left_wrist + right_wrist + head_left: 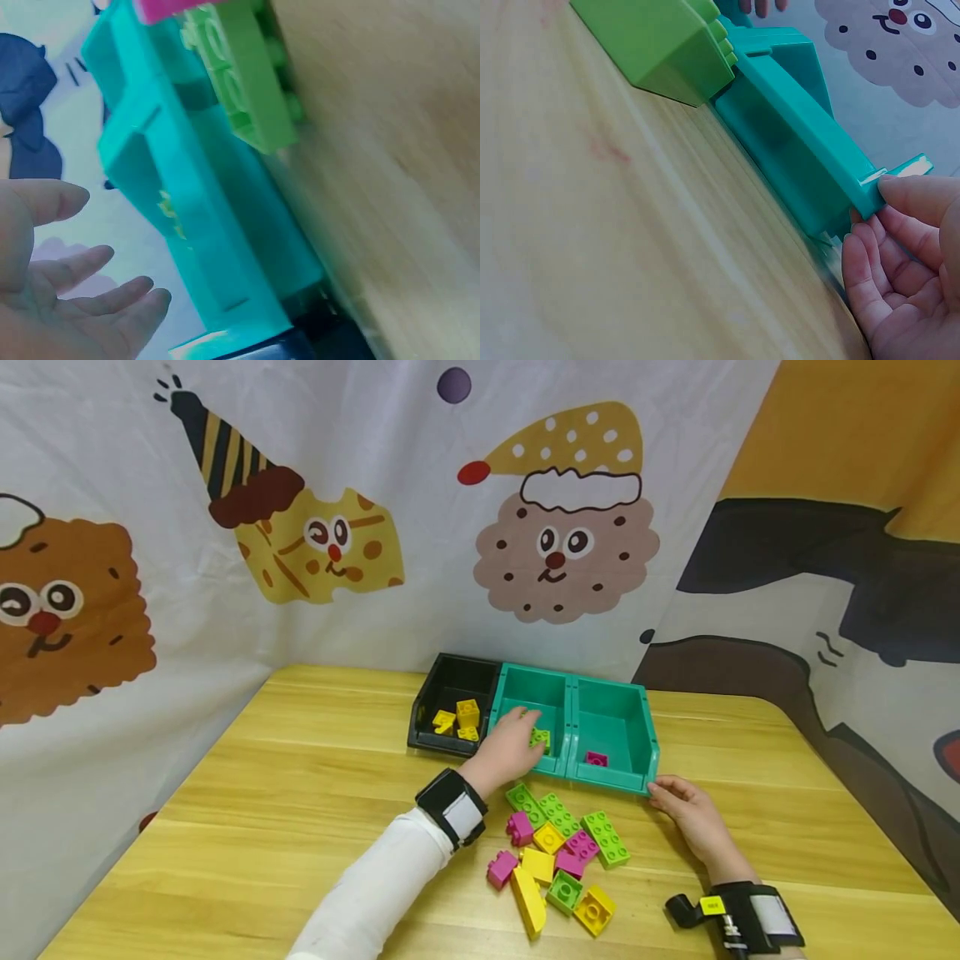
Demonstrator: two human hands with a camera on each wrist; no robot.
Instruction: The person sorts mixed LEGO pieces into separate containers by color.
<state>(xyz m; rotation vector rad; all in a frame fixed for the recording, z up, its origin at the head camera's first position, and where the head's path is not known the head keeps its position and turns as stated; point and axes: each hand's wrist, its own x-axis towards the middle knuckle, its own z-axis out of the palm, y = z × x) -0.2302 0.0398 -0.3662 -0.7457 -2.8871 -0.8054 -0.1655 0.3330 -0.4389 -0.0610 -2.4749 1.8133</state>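
Observation:
My left hand [512, 748] hangs over the front of the middle teal bin [534, 681], its fingers spread with nothing between them in the left wrist view. Just beside its fingertips, in that bin, lies a light green toy brick [540, 739]. At the front right corner of the right-hand teal bin [611, 693], my right hand [693, 818] pinches the rim between thumb and fingers, plainest in the right wrist view. A single magenta brick [596, 759] lies in that bin. The black bin [450, 750] on the left contains several yellow bricks [467, 713].
In front of the bins lies a loose pile of bricks: green ones [605, 839], magenta ones [501, 868] and yellow ones [528, 902]. The three bins stand side by side on the wooden table [315, 793], close to a printed cloth [337, 635] behind.

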